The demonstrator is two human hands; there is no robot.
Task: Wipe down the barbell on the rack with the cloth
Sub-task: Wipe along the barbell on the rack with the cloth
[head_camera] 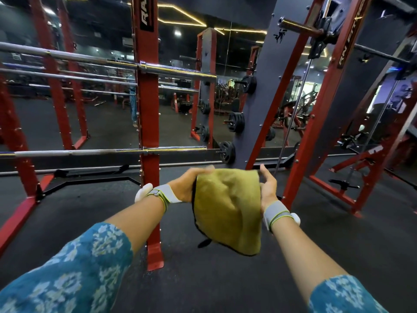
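Cloth [228,211], one, between left hand [187,187], right hand [268,188], two barbells [67,152] racked

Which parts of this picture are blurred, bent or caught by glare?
Head view: the left hand smears with motion blur at its fingertips on the cloth; the red posts splay, likely from the wide lens; ceiling lights glint along the upper barbell; the gym behind is dim.

Arms outstretched; left hand [186,187] fingers curled, right hand [268,188] flat.
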